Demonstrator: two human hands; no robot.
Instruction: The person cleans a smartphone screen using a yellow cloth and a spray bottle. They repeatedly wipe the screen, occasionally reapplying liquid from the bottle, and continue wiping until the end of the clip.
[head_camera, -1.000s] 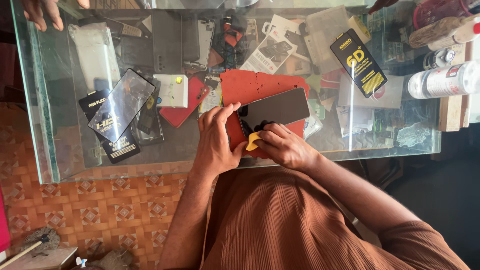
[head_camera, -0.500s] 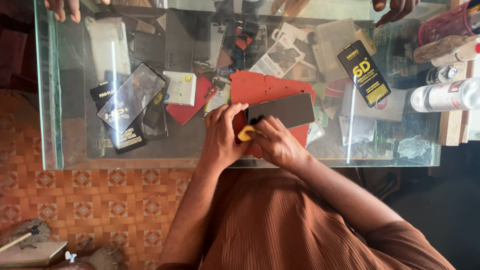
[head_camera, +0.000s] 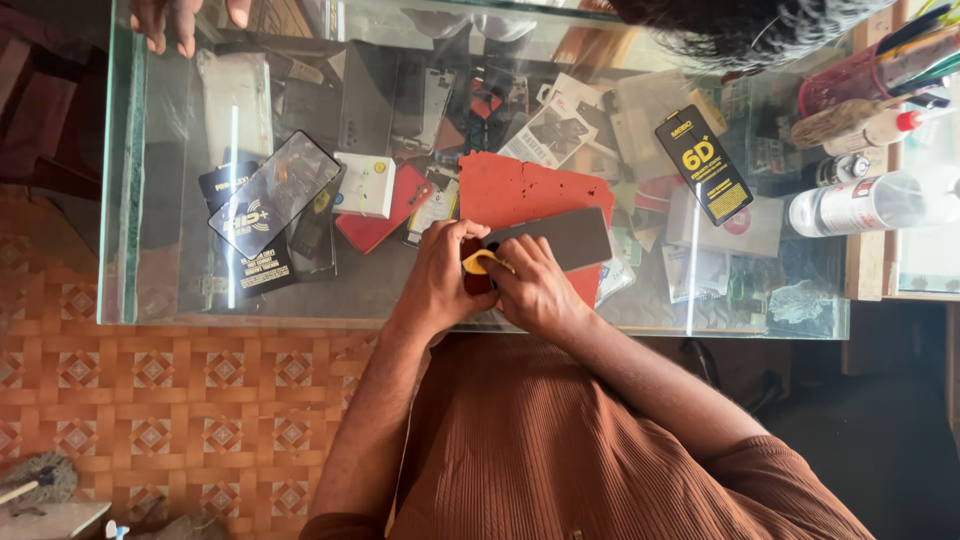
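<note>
Both hands met at the near-left corner of the phone (head_camera: 556, 240) lying on the red mat (head_camera: 520, 190): the left hand (head_camera: 440, 275) steadied it, the right hand (head_camera: 535, 290) pinched a yellow pick (head_camera: 476, 262), seemingly smoothing the screen, needing steady pressure next.

White spray bottle (head_camera: 862, 203) at counter's right end; black-yellow packet (head_camera: 704, 164), white box (head_camera: 364, 184) on glass.
</note>
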